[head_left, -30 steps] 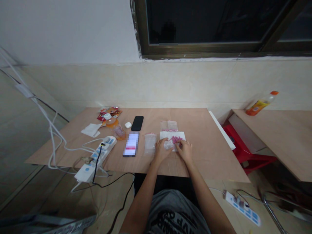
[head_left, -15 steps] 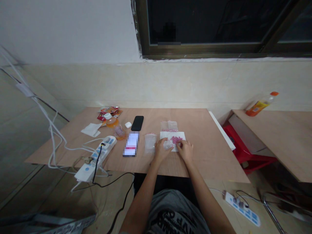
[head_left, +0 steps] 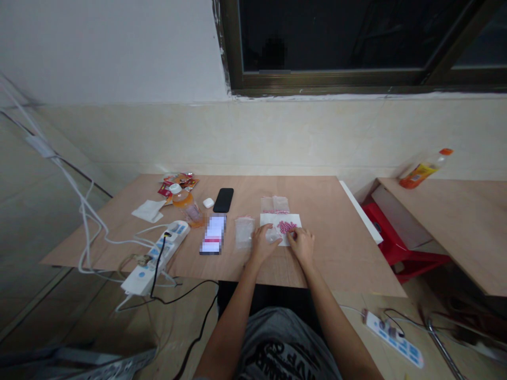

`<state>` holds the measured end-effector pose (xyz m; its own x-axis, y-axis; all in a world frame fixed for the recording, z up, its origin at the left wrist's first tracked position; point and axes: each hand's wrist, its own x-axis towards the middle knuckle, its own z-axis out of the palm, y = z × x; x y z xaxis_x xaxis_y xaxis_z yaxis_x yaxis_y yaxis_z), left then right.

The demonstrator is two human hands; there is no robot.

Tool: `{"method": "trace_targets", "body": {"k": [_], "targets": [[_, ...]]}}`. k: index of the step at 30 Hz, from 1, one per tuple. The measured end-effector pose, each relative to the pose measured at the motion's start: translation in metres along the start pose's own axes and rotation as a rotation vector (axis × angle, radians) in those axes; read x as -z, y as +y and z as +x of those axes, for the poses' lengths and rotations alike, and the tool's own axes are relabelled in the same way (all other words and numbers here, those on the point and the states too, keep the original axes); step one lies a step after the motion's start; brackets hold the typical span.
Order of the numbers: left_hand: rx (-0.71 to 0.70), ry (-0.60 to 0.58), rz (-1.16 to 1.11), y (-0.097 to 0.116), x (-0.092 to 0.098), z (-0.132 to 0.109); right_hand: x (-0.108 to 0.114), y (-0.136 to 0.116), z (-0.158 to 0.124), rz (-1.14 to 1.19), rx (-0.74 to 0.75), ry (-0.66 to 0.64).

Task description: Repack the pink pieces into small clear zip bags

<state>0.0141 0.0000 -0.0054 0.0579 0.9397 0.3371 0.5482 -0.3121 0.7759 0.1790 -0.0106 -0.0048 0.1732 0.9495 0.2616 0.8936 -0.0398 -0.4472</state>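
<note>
A small heap of pink beads (head_left: pixel 285 227) lies on a white paper sheet (head_left: pixel 295 218) near the middle of the wooden table (head_left: pixel 332 232). My left hand (head_left: pixel 262 244) pinches a small clear plastic bag (head_left: pixel 273 235) at the sheet's near edge. My right hand (head_left: pixel 302 245) rests just right of it, fingertips pinched at the beads' near side; what they hold is too small to see. A second clear bag (head_left: pixel 243 231) lies left of my left hand, and another bag with pink beads (head_left: pixel 274 204) sits behind the sheet.
A lit phone (head_left: pixel 214 234), a dark phone (head_left: pixel 223 200), an earbud case (head_left: pixel 208 202), an orange bottle (head_left: pixel 182 199), snack wrappers (head_left: pixel 178 182), a tissue (head_left: pixel 149 210) and a power strip (head_left: pixel 156 256) with cables fill the table's left. A red stool (head_left: pixel 390 240) and a second table with a bottle (head_left: pixel 425 168) stand right.
My hands have hardly moved; the right hand has shifted very slightly to the right at the beads' edge. Everything else on the table stays put.
</note>
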Motion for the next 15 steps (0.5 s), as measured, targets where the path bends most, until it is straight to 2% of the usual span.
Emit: {"method": "trace_targets", "body": {"k": [8, 15], "targets": [[-0.009, -0.011, 0.011, -0.0014, -0.0013, 0.0000, 0.0010, 0.0018, -0.0004, 0.157, 0.061, -0.007], [-0.043, -0.053, 0.002, -0.0028, -0.0017, -0.0002, -0.0023, 0.0028, 0.0006, 0.369, 0.204, -0.050]]}}
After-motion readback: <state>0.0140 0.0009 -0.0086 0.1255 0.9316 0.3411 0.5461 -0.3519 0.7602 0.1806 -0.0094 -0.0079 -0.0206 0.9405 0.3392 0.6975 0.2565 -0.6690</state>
